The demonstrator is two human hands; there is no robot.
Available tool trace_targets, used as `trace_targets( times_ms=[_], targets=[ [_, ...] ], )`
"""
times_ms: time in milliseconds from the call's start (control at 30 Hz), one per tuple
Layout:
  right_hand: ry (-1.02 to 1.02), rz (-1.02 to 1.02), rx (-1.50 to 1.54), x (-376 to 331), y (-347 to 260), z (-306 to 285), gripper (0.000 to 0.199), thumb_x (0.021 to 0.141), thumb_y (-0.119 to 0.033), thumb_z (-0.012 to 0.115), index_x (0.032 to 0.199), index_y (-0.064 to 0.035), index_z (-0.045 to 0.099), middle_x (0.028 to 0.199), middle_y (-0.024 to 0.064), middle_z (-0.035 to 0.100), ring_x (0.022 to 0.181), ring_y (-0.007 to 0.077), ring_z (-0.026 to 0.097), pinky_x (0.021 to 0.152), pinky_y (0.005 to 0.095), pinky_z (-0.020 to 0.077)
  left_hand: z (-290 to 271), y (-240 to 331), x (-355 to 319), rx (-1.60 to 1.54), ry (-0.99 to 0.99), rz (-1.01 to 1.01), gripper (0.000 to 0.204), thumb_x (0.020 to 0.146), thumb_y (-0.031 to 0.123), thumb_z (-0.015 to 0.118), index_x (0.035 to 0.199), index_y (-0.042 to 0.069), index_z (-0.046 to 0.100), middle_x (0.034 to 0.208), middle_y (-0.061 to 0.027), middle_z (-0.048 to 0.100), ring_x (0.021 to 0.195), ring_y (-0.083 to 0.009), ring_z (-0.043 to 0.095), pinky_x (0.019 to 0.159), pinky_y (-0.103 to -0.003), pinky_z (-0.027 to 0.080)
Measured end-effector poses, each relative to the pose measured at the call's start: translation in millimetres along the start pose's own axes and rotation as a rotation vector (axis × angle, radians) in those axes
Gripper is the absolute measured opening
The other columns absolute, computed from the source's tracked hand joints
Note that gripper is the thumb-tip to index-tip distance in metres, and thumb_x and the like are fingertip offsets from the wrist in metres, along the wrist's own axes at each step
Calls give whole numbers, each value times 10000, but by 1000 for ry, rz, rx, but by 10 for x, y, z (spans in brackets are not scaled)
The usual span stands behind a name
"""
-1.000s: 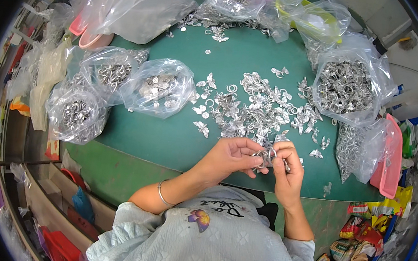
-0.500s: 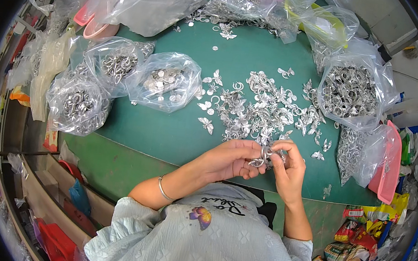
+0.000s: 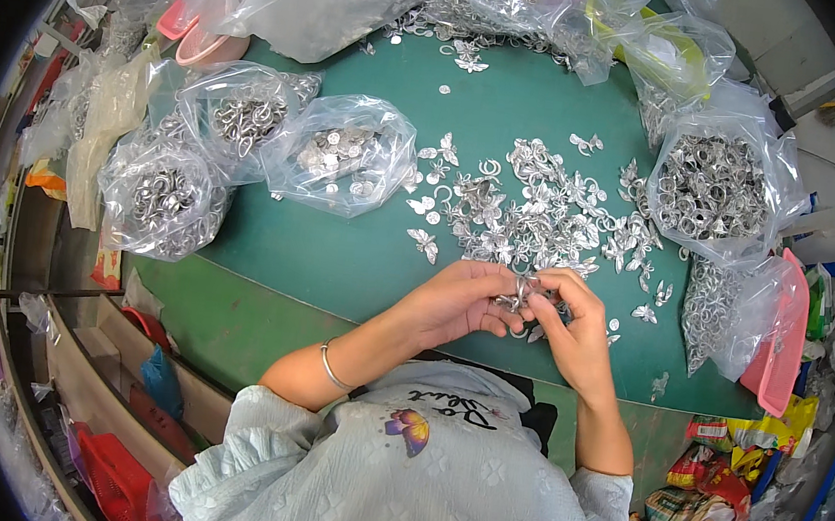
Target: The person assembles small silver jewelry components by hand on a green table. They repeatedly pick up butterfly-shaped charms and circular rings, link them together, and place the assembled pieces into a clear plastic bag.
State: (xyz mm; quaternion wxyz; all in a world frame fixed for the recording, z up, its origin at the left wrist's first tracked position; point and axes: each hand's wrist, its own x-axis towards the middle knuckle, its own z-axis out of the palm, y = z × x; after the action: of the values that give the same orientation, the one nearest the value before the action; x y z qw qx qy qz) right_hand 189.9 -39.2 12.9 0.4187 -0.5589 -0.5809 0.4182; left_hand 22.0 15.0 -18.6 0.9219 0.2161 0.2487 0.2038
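The left hand [image 3: 455, 306] and right hand [image 3: 575, 328] meet fingertip to fingertip — both pinched on 1 small silver metal charm [image 3: 518, 297] above the green table's [image 3: 338, 253] near edge; a loose pile of silver butterfly-shaped pieces [image 3: 542, 217] lies just beyond. Clear plastic bags of metal rings [image 3: 711, 188] sit around.

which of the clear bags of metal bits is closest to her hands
The low bag at the right edge, beside the pink tray; it lies nearest the right hand, while the others sit farther up the green table.

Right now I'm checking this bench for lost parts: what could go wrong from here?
The left hand and right hand pinch a small silver piece together above the green table; a slip might drop it into the loose silver pile. Stray pieces lie near the table's front edge and could be knocked off.
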Motion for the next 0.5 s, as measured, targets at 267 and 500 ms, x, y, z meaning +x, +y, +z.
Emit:
trace_targets(
  times_ms=[267, 500],
  targets=[
    [146, 128, 485, -61, 17, 111, 96, 738, 63, 575, 827, 26, 576, 784, 48, 565, 670, 78, 475, 619, 201, 384, 29, -79, -60, -22, -26, 148, 194, 887, 122, 451, 1036, 8, 500, 921, -120, 581, 790, -165, 588, 611, -262, 490],
    [225, -235, -229, -64, -90, 88, 64, 744, 62, 549, 804, 42, 563, 741, 90, 563, 644, 160, 513, 571, 254, 410, 255, -96, -146, 397, 52, 438, 258, 843, 47, 530, 1077, -44, 472, 983, -121, 562, 824, -168, 583, 695, -276, 508]
  ],
)
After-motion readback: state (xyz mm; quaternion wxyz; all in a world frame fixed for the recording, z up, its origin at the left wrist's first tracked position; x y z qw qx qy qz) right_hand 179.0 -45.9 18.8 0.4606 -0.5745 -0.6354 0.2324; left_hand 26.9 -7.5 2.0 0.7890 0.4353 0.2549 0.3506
